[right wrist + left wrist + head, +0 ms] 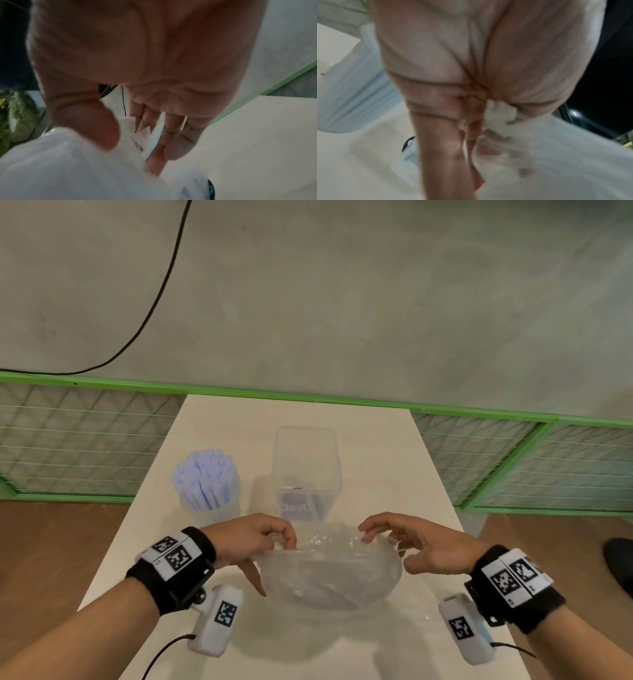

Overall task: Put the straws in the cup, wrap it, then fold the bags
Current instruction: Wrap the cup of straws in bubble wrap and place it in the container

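Note:
A crumpled clear plastic bag [329,573] lies on the white table [394,460] in front of me, between both hands. My left hand [284,542] pinches the bag's far left edge with curled fingers; the left wrist view shows the film [501,116] bunched against the palm. My right hand [368,537] holds the far right edge, and the bag [68,169] passes between thumb [102,128] and fingers [154,162]. A translucent cup [209,484] packed with pale blue straws stands behind the left hand, also blurred at the left of the left wrist view [351,94].
A tall clear container [306,467] with a blue label stands just behind the bag, right of the cup. A green-framed mesh fence [85,440] runs behind the table. The table's side edges lie close to both wrists.

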Demonstrator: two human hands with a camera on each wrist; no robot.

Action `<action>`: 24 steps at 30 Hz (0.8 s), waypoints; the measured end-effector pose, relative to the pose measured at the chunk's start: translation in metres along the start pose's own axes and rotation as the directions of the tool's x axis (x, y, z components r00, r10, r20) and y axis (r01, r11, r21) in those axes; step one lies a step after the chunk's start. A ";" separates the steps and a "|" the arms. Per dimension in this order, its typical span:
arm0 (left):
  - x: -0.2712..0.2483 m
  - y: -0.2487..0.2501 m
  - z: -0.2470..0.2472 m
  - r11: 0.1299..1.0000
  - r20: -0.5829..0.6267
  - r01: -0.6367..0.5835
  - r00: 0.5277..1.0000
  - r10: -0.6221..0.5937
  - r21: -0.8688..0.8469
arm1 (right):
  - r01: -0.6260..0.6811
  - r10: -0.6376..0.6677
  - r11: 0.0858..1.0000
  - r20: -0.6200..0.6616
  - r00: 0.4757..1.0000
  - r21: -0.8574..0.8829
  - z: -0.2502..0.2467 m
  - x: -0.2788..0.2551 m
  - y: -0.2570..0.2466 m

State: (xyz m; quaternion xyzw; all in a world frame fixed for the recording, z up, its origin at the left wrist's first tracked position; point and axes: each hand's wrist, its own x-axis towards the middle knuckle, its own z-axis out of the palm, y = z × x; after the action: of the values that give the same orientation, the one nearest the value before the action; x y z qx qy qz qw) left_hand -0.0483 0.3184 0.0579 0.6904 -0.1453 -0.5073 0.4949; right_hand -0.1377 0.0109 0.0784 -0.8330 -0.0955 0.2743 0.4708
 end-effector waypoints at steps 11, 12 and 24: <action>-0.012 -0.039 -0.007 0.979 -0.086 -0.183 0.978 0.190 0.086 | 0.012 -0.014 1.000 -0.134 0.991 -0.016 -0.002 0.014 0.020; -0.012 -0.042 -0.006 0.961 -0.108 -0.200 0.969 0.223 0.193 | 0.021 -0.021 1.000 -0.153 0.988 -0.002 0.000 0.016 0.022; -0.001 -0.050 0.006 0.859 -0.279 -0.426 0.821 0.499 0.283 | 0.158 -0.110 0.984 -0.421 0.900 0.081 0.029 0.019 0.042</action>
State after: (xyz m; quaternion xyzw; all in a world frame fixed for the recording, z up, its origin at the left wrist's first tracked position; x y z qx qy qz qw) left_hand -0.0690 0.3395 0.0170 0.7591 -0.2732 -0.2253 0.5462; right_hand -0.1415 0.0171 0.0242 -0.8357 -0.0346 0.0632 0.5445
